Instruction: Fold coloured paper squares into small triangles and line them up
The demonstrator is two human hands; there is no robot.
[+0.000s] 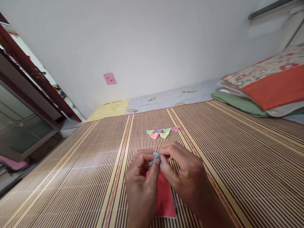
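Between the fingertips of both hands is a small piece of folded blue paper [156,157], partly covered by fingers. My left hand [142,180] pinches it from the left, thumb on the near side. From the right, the thumb and forefinger of my right hand [184,169] grip it too. Beneath the hands lies a red rectangular sheet or pad [165,198], its upper part hidden. Beyond them, several small folded paper triangles lie in two rows, among them an orange one [154,136], a yellow one [164,135] and a pink one [175,129].
A striped bamboo mat [78,177] spreads under everything. Folded bedding [273,82] is piled at the right. A pink note [110,78] with writing is stuck to the white wall [161,41]. At the left stands a cabinet with a glass panel [21,117].
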